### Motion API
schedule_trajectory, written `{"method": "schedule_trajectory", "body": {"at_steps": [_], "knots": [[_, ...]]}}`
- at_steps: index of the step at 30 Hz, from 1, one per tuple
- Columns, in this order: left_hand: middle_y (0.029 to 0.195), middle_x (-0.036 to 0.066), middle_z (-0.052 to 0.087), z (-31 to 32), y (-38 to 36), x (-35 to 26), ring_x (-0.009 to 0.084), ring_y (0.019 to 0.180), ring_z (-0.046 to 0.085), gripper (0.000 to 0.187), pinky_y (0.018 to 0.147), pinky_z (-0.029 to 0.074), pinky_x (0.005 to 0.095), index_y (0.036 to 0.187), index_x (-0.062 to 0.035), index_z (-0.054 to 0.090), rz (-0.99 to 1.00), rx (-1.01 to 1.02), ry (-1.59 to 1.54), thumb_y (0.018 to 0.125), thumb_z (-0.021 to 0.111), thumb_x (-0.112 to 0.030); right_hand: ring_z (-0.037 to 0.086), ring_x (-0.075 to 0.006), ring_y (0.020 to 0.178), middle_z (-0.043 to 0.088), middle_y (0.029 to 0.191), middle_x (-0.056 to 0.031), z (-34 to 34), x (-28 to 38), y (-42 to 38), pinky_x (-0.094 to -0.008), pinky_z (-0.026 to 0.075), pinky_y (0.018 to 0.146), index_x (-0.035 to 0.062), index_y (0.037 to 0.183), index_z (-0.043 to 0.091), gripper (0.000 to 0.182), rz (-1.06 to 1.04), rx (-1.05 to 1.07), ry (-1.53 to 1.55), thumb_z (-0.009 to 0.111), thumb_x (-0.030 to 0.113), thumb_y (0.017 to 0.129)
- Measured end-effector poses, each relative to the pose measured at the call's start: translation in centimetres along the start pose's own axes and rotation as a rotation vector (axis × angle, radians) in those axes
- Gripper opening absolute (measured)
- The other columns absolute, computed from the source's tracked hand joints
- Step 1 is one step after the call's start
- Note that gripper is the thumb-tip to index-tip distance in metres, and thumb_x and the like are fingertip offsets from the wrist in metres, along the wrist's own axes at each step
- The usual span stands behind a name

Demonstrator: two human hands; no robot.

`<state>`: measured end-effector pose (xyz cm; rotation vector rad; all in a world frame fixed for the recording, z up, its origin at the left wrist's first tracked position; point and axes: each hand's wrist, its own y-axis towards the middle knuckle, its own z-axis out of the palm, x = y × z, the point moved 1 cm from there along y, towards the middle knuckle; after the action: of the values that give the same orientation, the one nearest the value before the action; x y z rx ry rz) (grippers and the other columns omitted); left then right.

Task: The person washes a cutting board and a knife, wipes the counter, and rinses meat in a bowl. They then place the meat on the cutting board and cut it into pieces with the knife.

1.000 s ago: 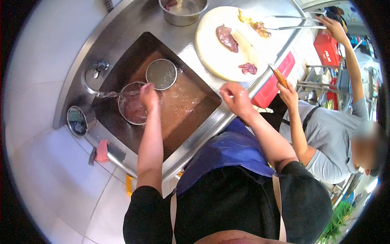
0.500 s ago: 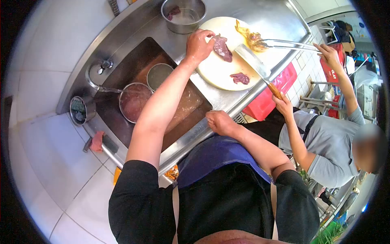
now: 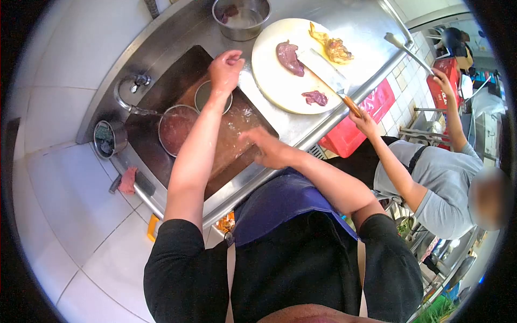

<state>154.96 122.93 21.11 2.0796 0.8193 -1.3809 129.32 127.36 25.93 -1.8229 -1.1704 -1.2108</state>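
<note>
My left hand point(image 3: 226, 71) is over the sink's edge, fingers loosely bent, nothing visible in it. My right hand point(image 3: 266, 148), somewhat blurred, hovers above the sink point(image 3: 137, 148) with spread fingers and holds nothing. A dark red piece of liver point(image 3: 291, 58) lies on the round white cutting board point(image 3: 266, 81), apart from my left hand. Below my left hand, a metal pot point(image 3: 203, 97) sits in the sink, partly hidden by my wrist. Beside it stands a bowl of reddish water point(image 3: 177, 129) under the running faucet point(image 3: 126, 105).
A co-worker point(image 3: 425, 167) at right holds a cleaver point(image 3: 328, 72) over the board and tongs point(image 3: 412, 51). A smaller meat piece point(image 3: 314, 97) and a yellowish cooked piece point(image 3: 338, 51) lie there. A metal bowl point(image 3: 242, 29) stands behind; a red bin point(image 3: 350, 132) is below.
My left hand has let go of the liver and moved left, off the board. My right hand has moved left over the sink and opened. The co-worker's tongs have swung away from the yellowish piece.
</note>
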Motion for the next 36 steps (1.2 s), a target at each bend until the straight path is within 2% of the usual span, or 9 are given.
{"method": "schedule_trajectory", "body": {"at_steps": [3,6,9,12,19,24,28,34,36], "knots": [[0.109,0.007,0.077,-3.4,-1.5,3.5,0.0143,0.087,0.07,0.031,0.08,0.056,0.0292,0.115,-0.0036,0.076,-0.042,0.002,0.029,0.084,0.08,-0.009,0.062,-0.0394,0.088,0.061,0.089,-0.019,-0.2,-1.5,-1.2,-0.0442,0.052,0.081,0.0052,0.096,0.058,0.023,-0.027,0.22,-0.21,0.075,0.016,0.085],[0.11,0.01,0.076,-8.2,-4.0,5.3,0.0201,0.101,0.073,0.036,0.089,0.058,0.0333,0.117,-0.0036,0.075,-0.09,-0.044,0.084,0.083,0.082,-0.013,0.067,-0.0373,0.085,0.07,0.1,-0.0196,-4.7,-2.6,-2.6,-0.0464,0.054,0.074,0.0047,0.098,0.062,0.025,0.414,-0.021,-0.34,0.075,0.022,0.089],[0.114,0.012,0.073,-11.5,-6.8,6.4,0.0217,0.103,0.072,0.034,0.091,0.058,0.0322,0.115,-0.0029,0.075,-0.104,-0.086,0.112,0.082,0.081,-0.005,0.069,-0.0335,0.088,0.07,0.096,-0.0178,-12.0,-3.9,-4.8,-0.0446,0.055,0.08,0.0018,0.105,0.068,0.022,0.258,-0.552,-0.534,0.074,0.018,0.091],[0.116,0.013,0.073,-13.7,-8.8,8.0,0.0233,0.105,0.071,0.033,0.092,0.057,0.0336,0.115,-0.0038,0.075,-0.178,-0.109,0.052,0.083,0.081,-0.007,0.069,-0.0354,0.091,0.07,0.095,-0.0169,-18.6,-4.9,-6.0,-0.0453,0.055,0.084,0.0033,0.105,0.07,0.021,0.284,-0.651,-0.662,0.074,0.016,0.09],[0.109,0.008,0.076,-12.7,-11.6,7.6,0.0161,0.096,0.069,0.03,0.087,0.055,0.0318,0.114,-0.0058,0.077,-0.221,-0.165,0.085,0.086,0.081,-0.012,0.061,-0.0411,0.113,0.062,0.116,-0.0223,-22.4,-8.2,-4.2,-0.0509,0.053,0.093,0.0062,0.119,0.06,0.035,0.369,-0.287,-0.921,0.069,0.008,0.085],[0.106,0.005,0.076,-6.9,-11.8,2.9,0.0127,0.09,0.066,0.027,0.082,0.054,0.0283,0.113,-0.006,0.077,-0.158,-0.193,0.035,0.088,0.08,-0.012,0.062,-0.0485,0.107,0.06,0.115,-0.0277,-24.7,-10.7,-3.1,-0.0552,0.052,0.092,0.0045,0.121,0.052,0.037,0.371,-0.198,-0.756,0.063,0.006,0.085],[0.106,0.006,0.076,0.8,-9.4,-4.8,0.0121,0.089,0.066,0.026,0.082,0.054,0.0279,0.113,-0.0048,0.077,-0.076,-0.128,0.033,0.089,0.08,-0.014,0.065,-0.0517,0.091,0.066,0.089,-0.0261,-27.1,-8.1,-5.5,-0.0593,0.051,0.081,0.0039,0.119,0.051,0.039,0.397,-0.243,-0.646,0.061,0.006,0.082],[0.1,0.009,0.077,16.9,-1.7,-12.3,0.0159,0.09,0.07,0.027,0.083,0.055,0.0301,0.112,-0.004,0.076,-0.025,0.165,-0.066,0.09,0.078,-0.018,0.051,-0.013,0.067,0.051,0.071,-0.0001,-34.5,-13.4,-12.8,-0.0324,0.045,0.064,0.0047,0.119,0.063,0.027,0.228,-0.471,-0.27,0.066,0.007,0.092],[0.103,0.013,0.076,20.9,-0.2,-17.2,0.0251,0.093,0.072,0.027,0.086,0.057,0.0362,0.111,-0.0033,0.075,0.032,0.187,0.296,0.088,0.077,-0.017,0.07,-0.031,0.074,0.068,0.082,-0.0223,-39.2,-13.0,-12.1,-0.0439,0.051,0.067,0.0028,0.112,0.066,0.022,0.294,-0.43,-0.328,0.067,0.018,0.096]]}}
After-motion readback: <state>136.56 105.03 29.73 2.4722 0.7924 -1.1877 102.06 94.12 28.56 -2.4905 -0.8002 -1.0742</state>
